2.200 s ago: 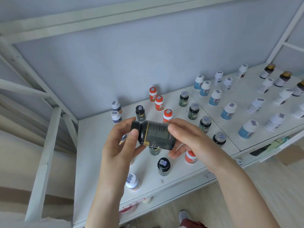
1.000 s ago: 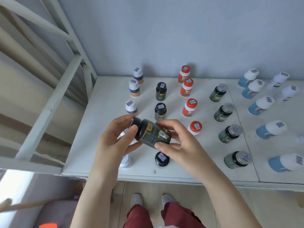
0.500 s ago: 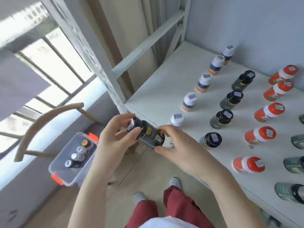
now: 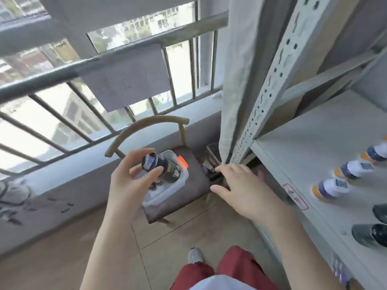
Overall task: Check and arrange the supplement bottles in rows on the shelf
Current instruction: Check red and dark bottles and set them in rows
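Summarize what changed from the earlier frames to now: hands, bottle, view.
The right hand let go of the dark bottle and now hangs open beside it; the left hand alone holds it. The view swung left, off the shelf, and the bottle now sits over the clear plastic bin on the chair. Unchanged: the bottle rows on the shelf stand as before.

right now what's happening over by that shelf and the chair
A person's left hand grips a dark supplement bottle by its cap end, holding it above a clear plastic bin on the chair beside the window. The right hand is open and empty, hovering between chair and shelf. White-capped bottles stand in a row on the shelf.
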